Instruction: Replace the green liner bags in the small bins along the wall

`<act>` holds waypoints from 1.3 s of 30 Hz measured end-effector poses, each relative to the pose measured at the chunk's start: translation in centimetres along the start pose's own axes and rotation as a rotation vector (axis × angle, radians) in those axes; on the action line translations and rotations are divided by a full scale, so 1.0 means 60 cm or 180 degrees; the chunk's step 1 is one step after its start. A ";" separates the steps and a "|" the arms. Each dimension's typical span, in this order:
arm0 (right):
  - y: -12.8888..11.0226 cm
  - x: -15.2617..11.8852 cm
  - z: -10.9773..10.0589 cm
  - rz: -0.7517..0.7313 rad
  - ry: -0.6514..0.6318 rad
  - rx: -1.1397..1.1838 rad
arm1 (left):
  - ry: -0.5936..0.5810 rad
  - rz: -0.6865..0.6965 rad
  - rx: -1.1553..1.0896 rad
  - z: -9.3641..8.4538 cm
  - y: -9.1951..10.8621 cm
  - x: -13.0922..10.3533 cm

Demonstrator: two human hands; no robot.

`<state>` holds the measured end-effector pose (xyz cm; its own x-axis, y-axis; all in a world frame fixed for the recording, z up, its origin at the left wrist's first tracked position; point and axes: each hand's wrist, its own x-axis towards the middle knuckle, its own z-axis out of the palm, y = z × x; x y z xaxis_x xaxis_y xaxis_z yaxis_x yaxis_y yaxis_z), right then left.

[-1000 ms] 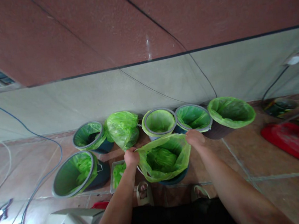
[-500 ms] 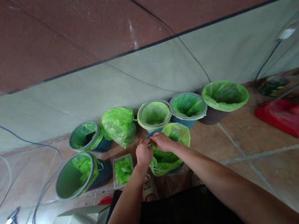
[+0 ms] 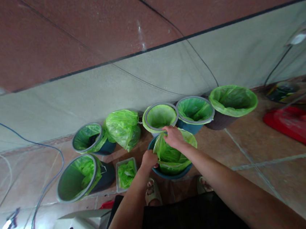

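Note:
A light green translucent garbage bag (image 3: 171, 155) sits inside a blue trash bin (image 3: 173, 177) on the floor in front of me. My left hand (image 3: 149, 159) is closed on the bag's edge at the left side of the bin. Higher up, at the far side of the rim, my right hand (image 3: 174, 137) pinches another part of the bag's edge. Between both hands the bag's mouth is stretched apart, and on the left the blue rim shows bare. On the right the bag hangs over the rim. Both sets of fingertips are partly hidden.
Behind stand a grey-rimmed bin (image 3: 161, 117), a blue bin (image 3: 195, 110) and a brown bin (image 3: 219, 122), all lined. A filled green bag (image 3: 123, 128), a tub of green bags (image 3: 126, 175) and two bins lie left. A red dustpan (image 3: 293, 123) rests right.
My hands were together at the bin's far left edge. Now they are apart, the left lower and the right further right, spreading the bag's mouth. The near bag edge has slipped inside the rim.

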<state>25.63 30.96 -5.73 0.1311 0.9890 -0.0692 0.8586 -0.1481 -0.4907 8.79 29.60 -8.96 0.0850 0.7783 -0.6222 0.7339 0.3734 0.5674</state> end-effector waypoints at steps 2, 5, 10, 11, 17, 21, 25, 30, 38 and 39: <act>-0.015 -0.012 -0.009 -0.0064 -0.0116 0.0085 | 0.0006 -0.0069 -0.0403 0.004 0.003 -0.001; -0.035 -0.042 -0.018 -0.0196 -0.0631 0.0175 | 0.0008 -0.0143 -0.0976 0.007 0.008 -0.005; -0.048 -0.089 -0.006 -0.0364 -0.1383 -0.0291 | -0.0145 -0.0352 -0.1755 0.010 0.016 -0.009; -0.048 -0.093 -0.003 -0.0360 -0.1436 -0.0353 | -0.0179 -0.0409 -0.1883 0.011 0.017 -0.008; -0.038 -0.080 -0.008 -0.0244 -0.1241 -0.0389 | -0.0265 -0.0638 -0.2377 0.014 0.023 -0.010; -0.019 -0.064 -0.020 -0.0132 -0.1064 -0.0086 | -0.0285 -0.0579 -0.2637 0.006 0.030 -0.018; -0.005 -0.057 -0.018 0.0030 -0.0906 0.0294 | -0.0542 -0.0600 -0.2828 -0.002 0.039 -0.026; 0.004 -0.052 -0.018 0.0544 -0.0621 0.0545 | -0.0143 -0.0461 -0.2951 -0.001 0.042 -0.028; -0.009 -0.055 0.011 0.0176 -0.0903 0.0318 | 0.0057 0.0045 -0.2797 0.014 0.047 -0.032; -0.012 -0.055 0.016 0.0095 -0.0980 0.0409 | 0.0100 0.0074 -0.2710 0.016 0.046 -0.031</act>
<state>24.10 27.79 -5.96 -0.0174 0.9421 -0.3348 0.7846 -0.1947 -0.5886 11.31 28.71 -6.78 0.0656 0.7994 -0.5972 -0.0259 0.5997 0.7998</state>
